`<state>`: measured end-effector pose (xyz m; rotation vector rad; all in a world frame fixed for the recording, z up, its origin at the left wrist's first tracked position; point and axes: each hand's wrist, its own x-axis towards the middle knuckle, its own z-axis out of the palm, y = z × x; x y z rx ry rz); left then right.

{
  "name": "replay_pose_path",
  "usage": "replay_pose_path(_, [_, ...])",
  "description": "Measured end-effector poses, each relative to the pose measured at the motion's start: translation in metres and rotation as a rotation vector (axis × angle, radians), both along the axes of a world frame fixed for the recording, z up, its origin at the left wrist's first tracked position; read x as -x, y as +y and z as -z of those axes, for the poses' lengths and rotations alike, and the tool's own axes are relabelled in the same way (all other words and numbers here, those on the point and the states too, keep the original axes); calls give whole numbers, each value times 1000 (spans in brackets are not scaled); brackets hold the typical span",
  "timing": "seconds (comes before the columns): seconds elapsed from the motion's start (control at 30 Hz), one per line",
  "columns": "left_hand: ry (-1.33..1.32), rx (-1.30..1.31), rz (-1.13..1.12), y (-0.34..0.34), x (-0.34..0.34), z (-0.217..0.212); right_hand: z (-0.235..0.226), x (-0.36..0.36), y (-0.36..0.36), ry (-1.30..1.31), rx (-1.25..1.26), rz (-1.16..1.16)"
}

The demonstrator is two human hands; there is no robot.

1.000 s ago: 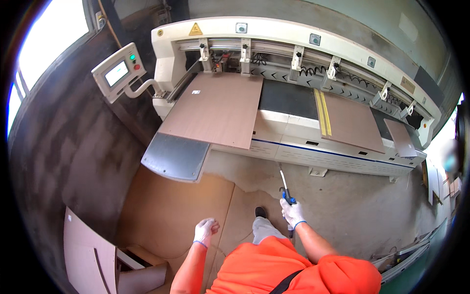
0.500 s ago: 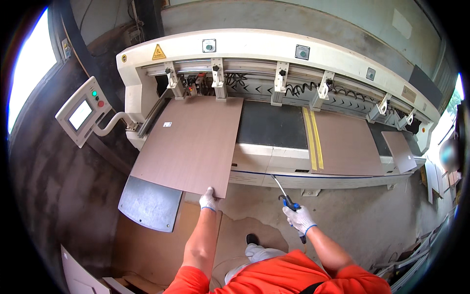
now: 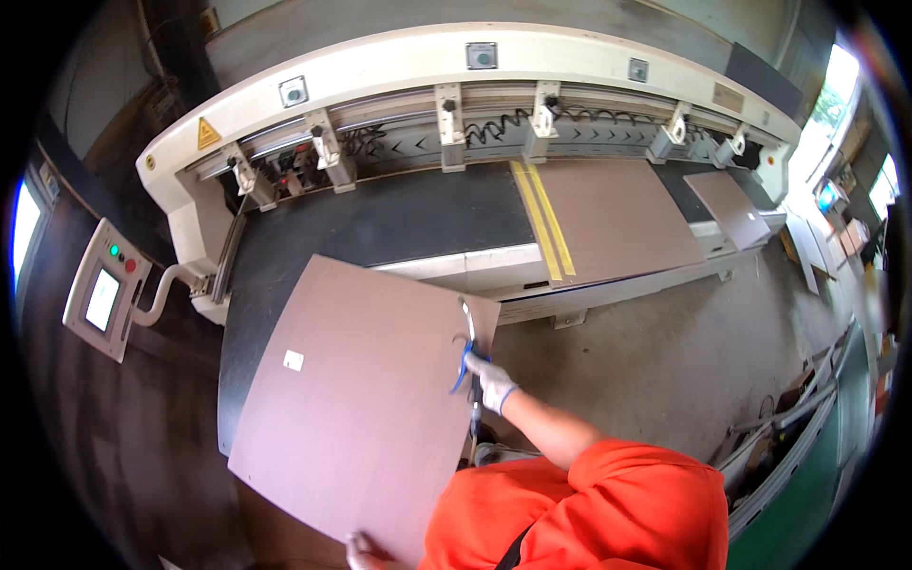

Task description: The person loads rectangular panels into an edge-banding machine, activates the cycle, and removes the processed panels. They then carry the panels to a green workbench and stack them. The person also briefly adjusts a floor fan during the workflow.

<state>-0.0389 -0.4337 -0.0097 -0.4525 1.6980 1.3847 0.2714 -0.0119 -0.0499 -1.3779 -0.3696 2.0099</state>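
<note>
A large brown wood-grain panel [image 3: 380,380] with a small white label [image 3: 294,360] is tilted off the machine's left end, partly over the dark table. My left hand [image 3: 366,553], in a white glove, grips the panel's near edge at the bottom of the view; most of its fingers are hidden. In my gloved right hand [image 3: 494,385] is an air blow gun [image 3: 472,366] with a blue trigger and a bent metal nozzle. The gun is in front of the panel's right edge, and whether it touches the panel I cannot tell.
Behind stands a long white machine [image 3: 380,71] with a dark table [image 3: 380,223] and a row of clamps. A taped brown panel [image 3: 622,218] and a smaller panel [image 3: 727,207] lie on its right half. A control screen [image 3: 103,299] is at left, metal frames [image 3: 798,427] at right.
The large panel has come off the machine table toward me and turned, held by my left hand. My right hand has moved left with the blow gun. The view has shifted to the right.
</note>
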Motion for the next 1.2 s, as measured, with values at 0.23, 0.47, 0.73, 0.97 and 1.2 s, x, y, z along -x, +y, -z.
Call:
replay_pose_path(0.23, [393, -91, -145, 53, 85, 16, -64, -37, -93, -224, -95, 329])
replay_pose_path(0.47, [479, -301, 126, 215, 53, 13, -65, -156, -119, -147, -181, 748])
replay_pose_path(0.73, [472, -186, 551, 441, -136, 36, 1, -345, -100, 32, -270, 1220])
replay_pose_path(0.97, [444, -385, 783, 602, -338, 20, 19, -534, 20, -9, -337, 1231])
replay_pose_path(1.2, [134, -318, 944, 616, -438, 21, -9, -633, 172, -125, -208, 1196])
